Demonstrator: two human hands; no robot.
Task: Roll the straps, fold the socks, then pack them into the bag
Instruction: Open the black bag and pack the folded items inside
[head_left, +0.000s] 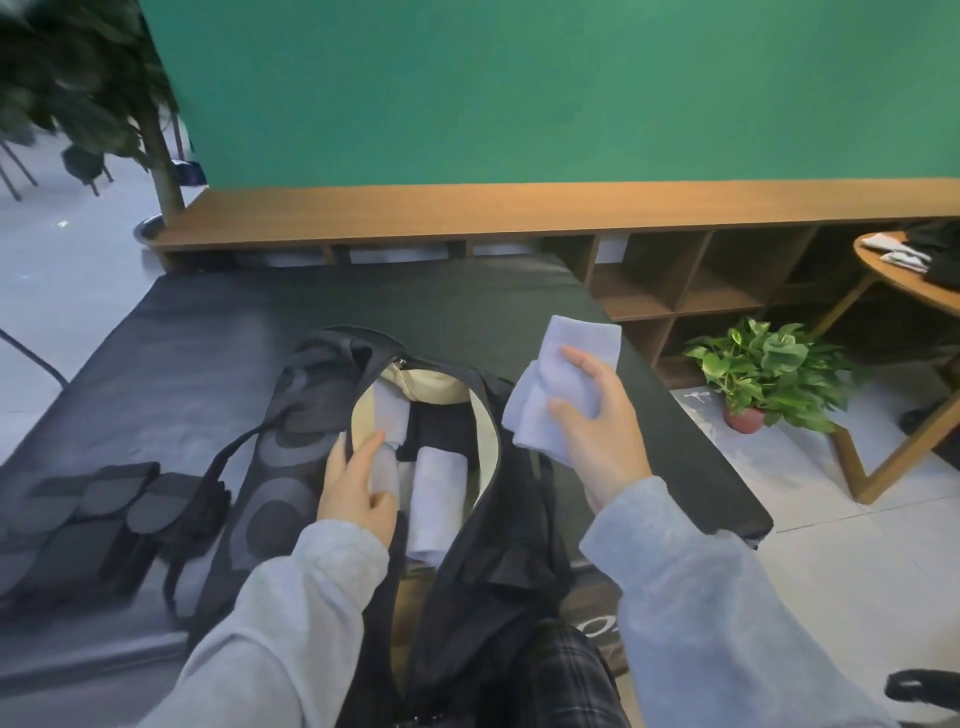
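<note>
Socks, pale blue and folded (563, 387), sit pinched between my right hand's (597, 431) thumb and fingers, right of centre above the open black bag (291, 441). My left hand (358, 483), fingers relaxed, rests on rolled socks (434, 496) inside it, mid-frame.

Left hand (358, 483) fingers extended downward, right hand (597, 415) raised, fingers pinching

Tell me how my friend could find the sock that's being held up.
Start at the open black bag on the dark table. Just right of its opening, the right hand grips a folded pale blue sock. It is lifted above the table, unlike those already packed inside.
</note>
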